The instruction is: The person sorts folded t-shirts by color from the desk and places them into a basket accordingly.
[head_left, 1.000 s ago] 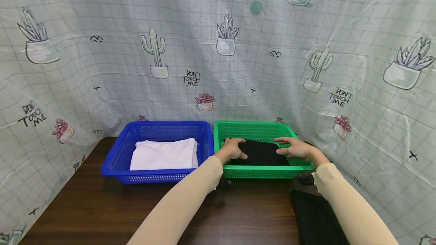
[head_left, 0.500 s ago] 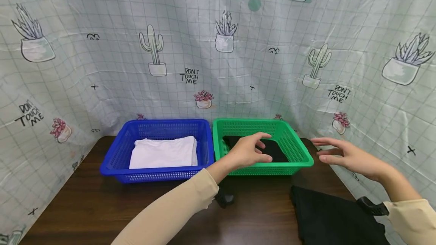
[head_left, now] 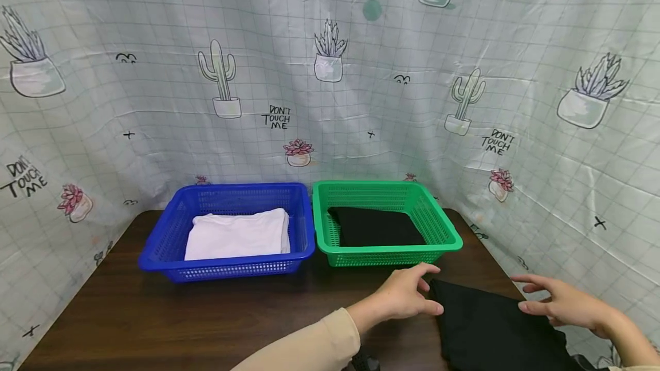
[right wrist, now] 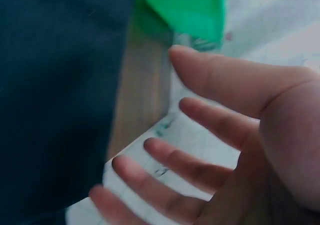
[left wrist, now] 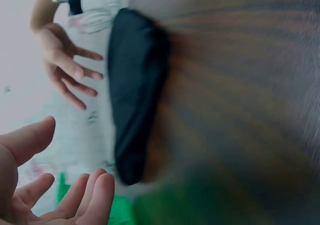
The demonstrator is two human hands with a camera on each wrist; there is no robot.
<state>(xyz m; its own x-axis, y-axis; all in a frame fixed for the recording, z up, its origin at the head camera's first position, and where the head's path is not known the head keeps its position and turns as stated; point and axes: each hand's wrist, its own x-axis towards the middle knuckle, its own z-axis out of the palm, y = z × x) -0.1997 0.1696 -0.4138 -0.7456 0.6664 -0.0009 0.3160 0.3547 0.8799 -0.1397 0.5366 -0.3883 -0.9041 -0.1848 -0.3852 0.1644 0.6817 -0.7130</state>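
A folded black garment (head_left: pixel 495 325) lies on the table at the right front; its exact kind is not clear. Beside its left edge is my left hand (head_left: pixel 402 296), thumb and fingers spread and nothing held. Over its right side hovers my right hand (head_left: pixel 572 305), fingers loosely bent and empty. In the left wrist view the black garment (left wrist: pixel 137 90) appears as a low stack with the right hand (left wrist: pixel 62 62) beyond it. Another black folded cloth (head_left: pixel 378 228) lies inside the green basket (head_left: pixel 389 256). In the right wrist view the garment (right wrist: pixel 55 95) fills the left side.
Left of the green basket stands a blue basket (head_left: pixel 227 271) holding a folded white cloth (head_left: pixel 237 236). Both sit at the back of the dark wooden table (head_left: pixel 206 319). A patterned curtain (head_left: pixel 361 85) hangs behind and along the sides.
Both hands have left the green basket, where the black cloth stays, and moved right and nearer to the black garment on the table. The head view has shifted slightly right.
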